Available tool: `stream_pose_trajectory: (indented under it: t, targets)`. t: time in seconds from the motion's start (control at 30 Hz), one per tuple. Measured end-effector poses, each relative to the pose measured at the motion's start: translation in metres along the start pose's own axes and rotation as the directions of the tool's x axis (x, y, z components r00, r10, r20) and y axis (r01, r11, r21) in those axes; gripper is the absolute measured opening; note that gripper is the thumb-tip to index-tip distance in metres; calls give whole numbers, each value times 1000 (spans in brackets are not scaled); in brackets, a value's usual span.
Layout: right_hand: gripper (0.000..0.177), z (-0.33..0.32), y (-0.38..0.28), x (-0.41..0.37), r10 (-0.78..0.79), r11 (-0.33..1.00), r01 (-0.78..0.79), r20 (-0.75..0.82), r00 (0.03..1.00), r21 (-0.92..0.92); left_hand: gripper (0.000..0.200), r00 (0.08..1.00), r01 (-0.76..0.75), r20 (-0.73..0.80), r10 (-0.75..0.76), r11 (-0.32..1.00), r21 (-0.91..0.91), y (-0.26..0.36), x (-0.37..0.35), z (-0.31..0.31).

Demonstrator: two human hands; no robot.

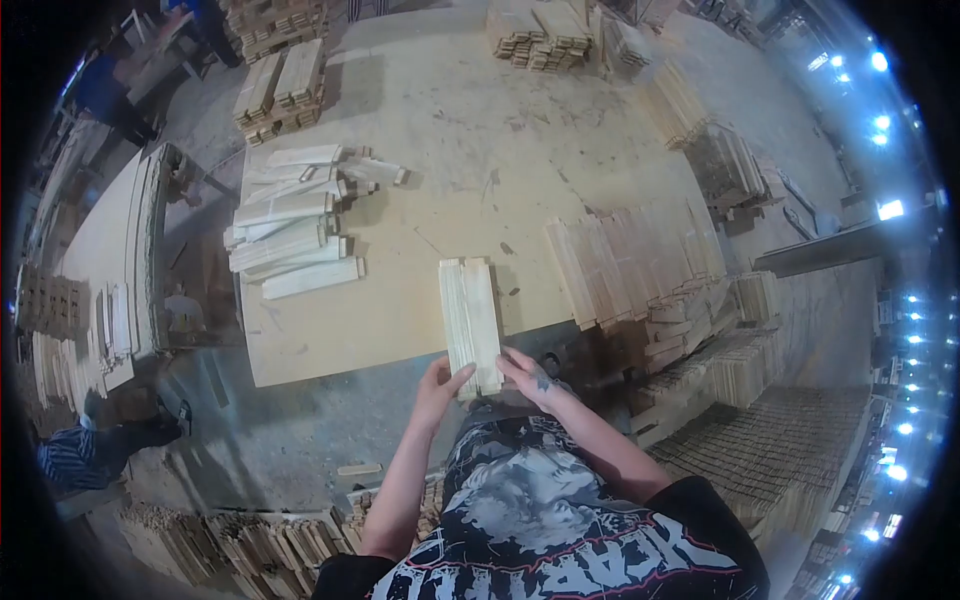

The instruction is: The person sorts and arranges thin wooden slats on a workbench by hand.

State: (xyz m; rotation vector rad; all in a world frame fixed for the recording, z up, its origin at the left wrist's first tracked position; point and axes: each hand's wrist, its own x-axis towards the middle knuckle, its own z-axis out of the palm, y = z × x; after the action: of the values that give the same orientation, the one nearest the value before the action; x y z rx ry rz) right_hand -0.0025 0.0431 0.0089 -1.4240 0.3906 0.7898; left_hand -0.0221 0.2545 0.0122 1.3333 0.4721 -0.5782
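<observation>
A small bundle of pale wooden slats [470, 315] lies lengthwise away from me, its near end past the front edge of the worktable [420, 230]. My left hand [440, 380] grips the bundle's near left side, thumb on top. Against the near right side presses my right hand [527, 378], fingers closed along the edge. The undersides of both hands' grips are hidden. To the left, a loose pile of slats [295, 220] lies on the table; to the right stands a row of slats laid side by side [630, 255].
Stacks of boards stand at the table's back left [280, 85] and back middle [540, 35]. More stacked wood [770, 430] is at my right, and upright slats [270, 545] stand behind me at left. Other people [105, 95] are at the far left; one person [75, 455] is lower left.
</observation>
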Motion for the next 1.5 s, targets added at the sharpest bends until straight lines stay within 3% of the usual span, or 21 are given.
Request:
stream_pose_trajectory:
  t: [0.17, 0.27, 0.33, 0.4, 0.47, 0.63, 0.7, 0.77, 0.9, 0.97, 1.07, 1.1, 1.23, 1.37, 1.43, 1.5]
  targets:
    - [63, -9, 5, 10, -32, 987, 38, 41, 999, -154, 61, 997, 0, -69, -16, 976, -220, -19, 4, 11]
    - [67, -7, -4, 3, -50, 975, 59, 47, 998, -216, 61, 997, 11, -71, -29, 969, -249, -12, -3, 9]
    - [66, -5, -9, -1, 63, 991, -60, 18, 998, -123, 57, 996, 0, -85, -18, 978, -206, -7, -10, 6]
    - [76, -19, 10, 21, 94, 974, -158, 349, 932, 160, 54, 996, 16, -85, -33, 981, -191, 7, -17, 7]
    - [85, -5, -15, 21, -11, 883, -244, 537, 844, 401, 51, 995, 66, -63, -80, 978, -200, 27, -31, 13]
    - [102, 17, -58, 45, -275, 717, -255, 599, 752, 649, 57, 980, 161, -47, -193, 911, -380, 59, -54, 33]
    - [103, 21, -80, 48, -326, 683, -252, 596, 734, 685, 59, 983, 116, -87, -162, 913, -391, 74, -65, 42]
    - [97, 17, -99, 54, -328, 726, -184, 568, 754, 663, 58, 983, 63, -130, -127, 911, -408, 90, -70, 50]
    - [87, 14, -145, 63, -320, 754, -40, 420, 849, 656, 56, 954, -212, -284, 94, 882, -421, 102, -59, 65]
    - [88, 14, -180, 49, -414, 752, 52, 409, 813, 658, 56, 881, -394, -442, 170, 782, -484, 108, -46, 81]
    - [90, 3, -177, 55, -528, 740, 105, 477, 703, 665, 61, 836, -516, -523, 165, 561, -647, 132, -31, 100]
    - [91, 1, -177, 54, -562, 738, 161, 466, 684, 655, 68, 860, -482, -488, 150, 553, -680, 139, -26, 101]
    - [97, 0, -198, 47, -719, 679, 425, 425, 550, 599, 66, 887, -424, -438, 143, 625, -656, 181, -13, 97]
    - [119, 20, -246, 44, -744, 668, 522, 465, 480, 530, 65, 922, -351, -360, 139, 688, -635, 212, -4, 73]
    - [120, 40, -265, 46, -779, 627, 573, 439, 448, 528, 65, 938, -326, -314, 149, 692, -644, 221, 2, 53]
    - [118, 62, -266, 53, -789, 612, 562, 386, 477, 557, 66, 955, -281, -263, 137, 699, -657, 228, 7, 28]
